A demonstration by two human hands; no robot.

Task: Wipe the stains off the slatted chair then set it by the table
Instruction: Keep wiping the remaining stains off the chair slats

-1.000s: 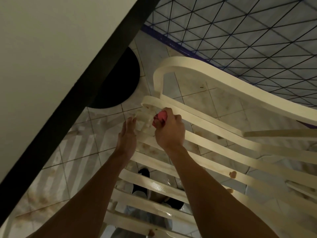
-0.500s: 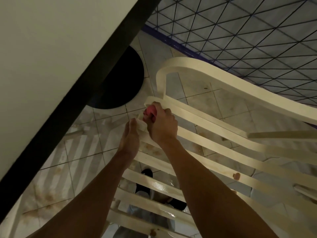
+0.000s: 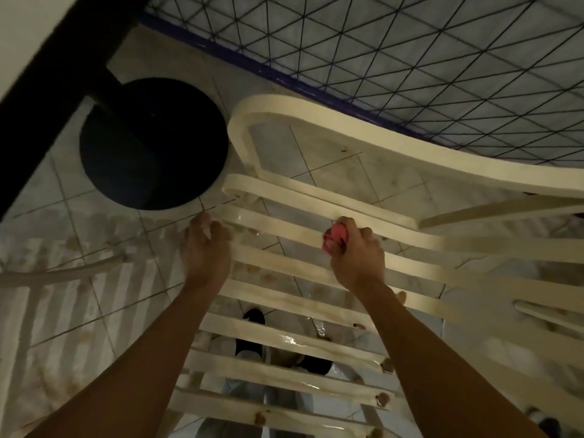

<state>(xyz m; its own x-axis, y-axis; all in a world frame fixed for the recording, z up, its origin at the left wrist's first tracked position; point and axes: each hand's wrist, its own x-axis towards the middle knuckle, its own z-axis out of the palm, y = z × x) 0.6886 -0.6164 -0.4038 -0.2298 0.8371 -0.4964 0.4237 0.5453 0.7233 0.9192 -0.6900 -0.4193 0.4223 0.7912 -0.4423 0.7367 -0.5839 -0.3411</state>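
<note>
**Slatted chair, cream, stained: wiping in progress**

Item: slatted chair (image 3: 316, 276), cream-coloured, seen from above through its slats, standing on a pale tiled floor (image 3: 316, 159). A curved armrest (image 3: 347, 134) arches beyond both hands. Brown stains (image 3: 382, 399) dot the slat ends nearer the person than the right hand; some slats there glisten wet.

Right hand (image 3: 357, 257): grip closed tight around a pink cloth (image 3: 335, 237), bunched in the fist and pressed on an upper slat. Only a small part of the cloth shows between the fingers.

Left hand (image 3: 203, 251): grip curled over the end of a slat at the chair's edge, fingers wrapped around it, well to the left of the right hand.

Surroundings: a black round table base (image 3: 155, 143) sits on the floor just beyond the left hand, near the chair's corner. The dark-edged tabletop (image 3: 31, 30) fills the far-left corner above it. A diamond-pattern mesh panel (image 3: 410, 58) with a blue lower edge runs beyond the armrest. A dark shoe (image 3: 249, 339) shows through the slats between the forearms.
</note>
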